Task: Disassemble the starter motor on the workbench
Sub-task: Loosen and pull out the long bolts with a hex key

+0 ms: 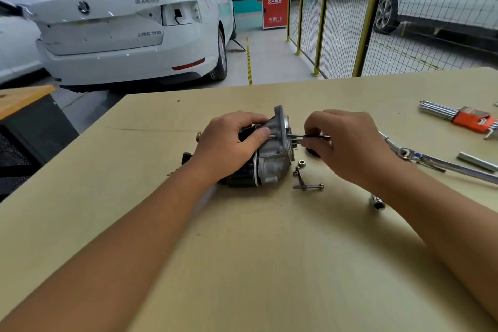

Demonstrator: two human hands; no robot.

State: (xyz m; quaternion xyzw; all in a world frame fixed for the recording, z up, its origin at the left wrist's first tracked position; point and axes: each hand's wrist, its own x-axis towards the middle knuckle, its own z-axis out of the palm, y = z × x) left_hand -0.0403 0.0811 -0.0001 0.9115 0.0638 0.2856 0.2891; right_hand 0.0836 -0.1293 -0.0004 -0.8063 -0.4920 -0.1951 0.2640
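The starter motor, black body with a silver cast nose housing, lies on its side on the tan workbench. My left hand grips its black body from above, thumb against the silver housing. My right hand pinches a thin long bolt that sticks out of the housing toward the right. Two loose bolts and a small nut lie just in front of the nose. A small black part peeks out under my right hand.
A socket stands near my right forearm. A ratchet wrench, a metal bar and a hex key set in an orange holder lie at the right. White cars and a yellow mesh fence stand beyond the bench.
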